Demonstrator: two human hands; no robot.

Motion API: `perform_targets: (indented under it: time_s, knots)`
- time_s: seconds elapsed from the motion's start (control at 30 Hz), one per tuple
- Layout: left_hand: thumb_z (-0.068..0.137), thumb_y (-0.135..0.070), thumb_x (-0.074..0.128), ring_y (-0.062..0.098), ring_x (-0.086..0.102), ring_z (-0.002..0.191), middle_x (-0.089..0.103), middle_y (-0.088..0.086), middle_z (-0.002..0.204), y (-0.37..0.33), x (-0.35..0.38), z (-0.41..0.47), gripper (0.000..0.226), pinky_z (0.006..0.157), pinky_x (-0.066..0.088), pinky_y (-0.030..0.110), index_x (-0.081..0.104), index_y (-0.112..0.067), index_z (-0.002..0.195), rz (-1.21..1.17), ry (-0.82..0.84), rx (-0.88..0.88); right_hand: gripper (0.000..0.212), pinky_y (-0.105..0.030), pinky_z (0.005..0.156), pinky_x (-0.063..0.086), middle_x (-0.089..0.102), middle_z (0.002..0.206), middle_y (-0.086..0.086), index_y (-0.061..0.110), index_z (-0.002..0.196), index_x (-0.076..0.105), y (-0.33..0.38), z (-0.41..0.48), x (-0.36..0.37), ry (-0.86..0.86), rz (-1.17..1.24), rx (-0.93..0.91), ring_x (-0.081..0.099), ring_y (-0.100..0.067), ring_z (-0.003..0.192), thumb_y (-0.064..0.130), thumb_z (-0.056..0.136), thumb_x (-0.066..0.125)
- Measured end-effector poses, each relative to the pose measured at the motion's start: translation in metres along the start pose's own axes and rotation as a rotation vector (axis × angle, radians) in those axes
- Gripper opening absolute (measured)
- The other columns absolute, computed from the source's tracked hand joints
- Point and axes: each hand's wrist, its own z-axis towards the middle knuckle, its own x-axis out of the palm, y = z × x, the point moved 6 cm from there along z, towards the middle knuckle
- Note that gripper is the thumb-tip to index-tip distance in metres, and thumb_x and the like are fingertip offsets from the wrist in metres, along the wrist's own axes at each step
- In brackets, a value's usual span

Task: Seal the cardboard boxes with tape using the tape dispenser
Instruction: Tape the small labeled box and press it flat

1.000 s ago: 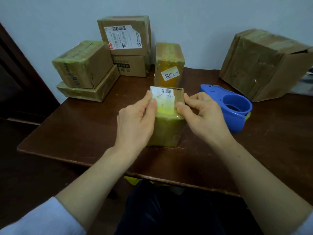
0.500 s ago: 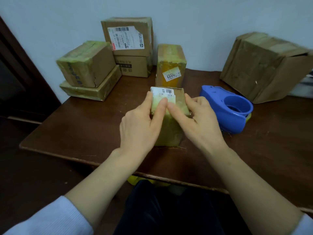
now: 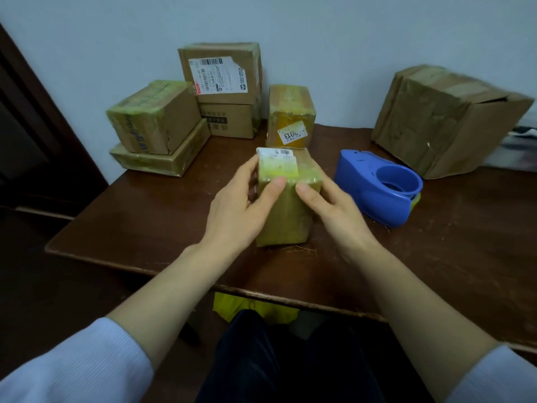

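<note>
Cardboard: the taped box (image 3: 286, 221) stands upright on the desk (image 3: 145, 222). The left grip (image 3: 235, 210) clasps its left side and the right grip (image 3: 334, 209) its right, thumbs on the top front edge. The tape dispenser (image 3: 374, 193) lies just right, untouched.

Left hand (image 3: 238, 207) and right hand (image 3: 334, 209) have drawn their thumbs across the box (image 3: 286, 225) to its near edge.

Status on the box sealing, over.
Left hand and right hand grip small box, thumbs on taped top edge. Tape dispenser idle beside it. Nothing blocking.
</note>
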Motion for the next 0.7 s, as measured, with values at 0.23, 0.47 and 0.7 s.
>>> perform_targets:
  time_s: [0.23, 0.47, 0.7]
  knots:
    - [0.082, -0.073, 0.043, 0.019, 0.07, 0.084, 0.071, -0.002, 0.091, 0.003, -0.024, 0.024, 0.059, 0.08, 0.057, 0.042, 0.069, -0.023, 0.101, 0.203, 0.03, -0.128, 0.049, -0.033, 0.085, 0.049, 0.057, 0.094, 0.013, 0.024, 0.108, 0.055, 0.041, 0.038, -0.008, -0.179, -0.624, 0.031, 0.057, -0.008, 0.094, 0.063, 0.079, 0.06]
    - [0.095, -0.063, 0.027, 0.029, 0.059, 0.108, 0.064, 0.006, 0.116, 0.022, -0.032, 0.03, 0.06, 0.084, 0.046, 0.038, 0.064, -0.018, 0.108, 0.866, 0.067, -0.197, 0.038, -0.033, 0.092, 0.041, 0.056, 0.133, 0.003, 0.025, 0.13, 0.056, 0.054, 0.059, 0.033, 0.18, -1.192, -0.168, 0.049, -0.019, 0.122, 0.041, 0.1, 0.037]
    - [0.099, -0.048, 0.025, -0.003, 0.02, 0.14, 0.031, -0.015, 0.15, 0.009, 0.017, 0.036, 0.051, 0.115, 0.012, 0.018, 0.037, -0.03, 0.146, 0.2, 0.429, 0.141, 0.077, -0.027, 0.107, 0.029, 0.033, 0.151, -0.008, 0.012, 0.144, 0.038, 0.029, 0.021, 0.054, 0.345, -1.276, -0.257, 0.033, -0.02, 0.135, 0.058, 0.085, 0.055]
